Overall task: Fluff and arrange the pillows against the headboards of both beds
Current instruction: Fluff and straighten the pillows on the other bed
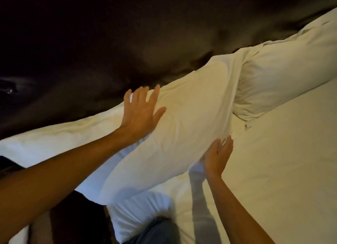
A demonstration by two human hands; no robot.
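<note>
Dark brown padded headboard (127, 33) fills the top half of the view, tilted w/ the camera. Below it, 1 bed w/ a smooth white sheet (273, 161) runs across the lower right.

Pillows: 3 clearly visible, all white cotton, lined up along the headboard. Long white pillow in the centre (182, 119) leans on its long edge against the headboard, lower end lifted a bit off the sheet. 2nd plump white pillow at right (282, 79) sits just beside it, ends touching, also against the headboard. 3rd flat white pillow at left (54, 139) lies behind and under the left forearm, partly hidden by the centre one. Another white bulge lower centre (138, 212) – can't tell if pillow or bedding.

Hands: 2, both bare-armed. Left hand (140, 114) lies flat on the centre pillow's upper left face, fingers spread wide, gripping nothing. Right hand (217, 156) is cupped against that pillow's lower right edge, fingers partly curled, tips touching the fabric; not closed round it.

Bit of dark grey cloth at bottom centre (155, 232), blurred.
</note>
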